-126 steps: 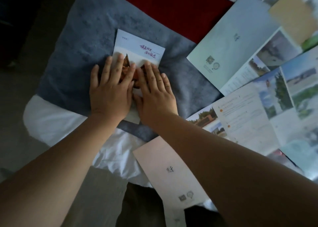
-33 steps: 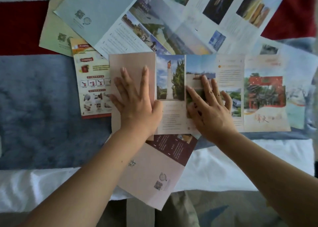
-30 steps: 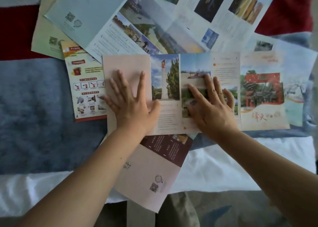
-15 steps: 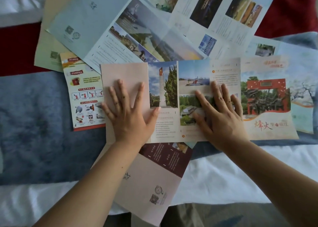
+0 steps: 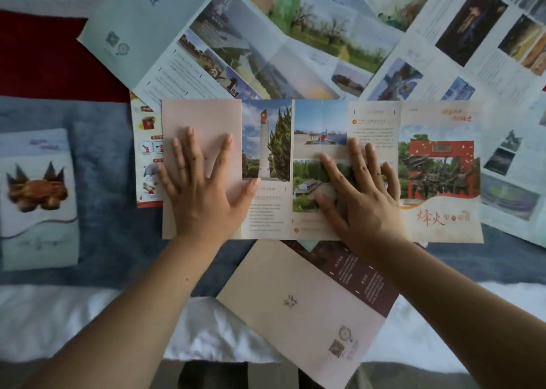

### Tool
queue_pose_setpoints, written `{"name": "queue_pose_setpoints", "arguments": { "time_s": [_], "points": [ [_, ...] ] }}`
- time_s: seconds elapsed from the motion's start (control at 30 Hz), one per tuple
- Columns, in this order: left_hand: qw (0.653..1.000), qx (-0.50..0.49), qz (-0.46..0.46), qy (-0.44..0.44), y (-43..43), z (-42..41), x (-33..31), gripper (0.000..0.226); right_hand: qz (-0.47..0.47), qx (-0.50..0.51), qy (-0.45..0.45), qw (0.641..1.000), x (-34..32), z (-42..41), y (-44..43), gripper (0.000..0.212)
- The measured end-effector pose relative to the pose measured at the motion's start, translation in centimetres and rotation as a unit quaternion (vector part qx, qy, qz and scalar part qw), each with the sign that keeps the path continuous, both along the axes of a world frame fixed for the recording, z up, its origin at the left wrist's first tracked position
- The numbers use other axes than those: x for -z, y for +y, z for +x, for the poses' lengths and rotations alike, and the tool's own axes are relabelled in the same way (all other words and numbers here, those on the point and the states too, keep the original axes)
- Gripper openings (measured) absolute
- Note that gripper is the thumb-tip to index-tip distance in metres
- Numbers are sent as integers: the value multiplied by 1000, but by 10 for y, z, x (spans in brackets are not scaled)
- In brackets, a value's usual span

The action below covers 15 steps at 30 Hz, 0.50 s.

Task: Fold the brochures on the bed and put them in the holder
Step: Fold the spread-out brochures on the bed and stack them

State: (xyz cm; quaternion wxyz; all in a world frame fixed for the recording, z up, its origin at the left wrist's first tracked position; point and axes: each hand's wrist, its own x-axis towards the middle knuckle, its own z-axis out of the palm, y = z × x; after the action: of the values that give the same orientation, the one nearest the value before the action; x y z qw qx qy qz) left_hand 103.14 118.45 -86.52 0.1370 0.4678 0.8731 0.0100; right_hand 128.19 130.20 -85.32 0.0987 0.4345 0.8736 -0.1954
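Pressing down on the bed [image 5: 97, 158], both hands lie palm-down on a long unfolded brochure [image 5: 266, 140] that stretches flat and level across the blue-grey blanket. The left hand [image 5: 201, 193] covers the plain pink end panel, its fingers [image 5: 220, 158] straight and spread wide apart, thumb reaching onto the neighbouring panel with the tall monument. The right hand [image 5: 362, 202] rests across the middle panels, fingers [image 5: 359, 161] straight and slightly apart, thumb angled out to the left over the landscape photos; neither hand curls round or pinches anything. Both forearms reach in from the lower edge of the view. More open brochures fan out above and to the right, a pink brochure [image 5: 295, 297] lies slanted under the forearms, and a red-and-orange leaflet [image 5: 146, 155] sticks out from beneath the left edge of the pressed sheet. Compared with a few seconds earlier, the hands have left the folded brochure [image 5: 38, 199], which now lies by itself well to the left on the blanket. Over the last second the hands have kept nearly the same flat pose, while the long sheet has gone from slightly skewed to level.
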Motion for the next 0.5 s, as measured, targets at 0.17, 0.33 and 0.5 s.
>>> {"name": "queue_pose_setpoints", "arguments": {
  "time_s": [0.17, 0.33, 0.5],
  "points": [
    [992, -121, 36, -1, -35, -49, -3, 103, 13, -59, 38, 997, 7, -51, -10, 65],
    [989, -125, 76, -29, -38, -58, -7, 105, 56, -4, 9, 998, 9, -55, 8, 76],
    [984, -137, 93, -70, -25, -39, -10, 101, 55, -20, 18, 998, 11, -43, 16, 75]
  ]
}}
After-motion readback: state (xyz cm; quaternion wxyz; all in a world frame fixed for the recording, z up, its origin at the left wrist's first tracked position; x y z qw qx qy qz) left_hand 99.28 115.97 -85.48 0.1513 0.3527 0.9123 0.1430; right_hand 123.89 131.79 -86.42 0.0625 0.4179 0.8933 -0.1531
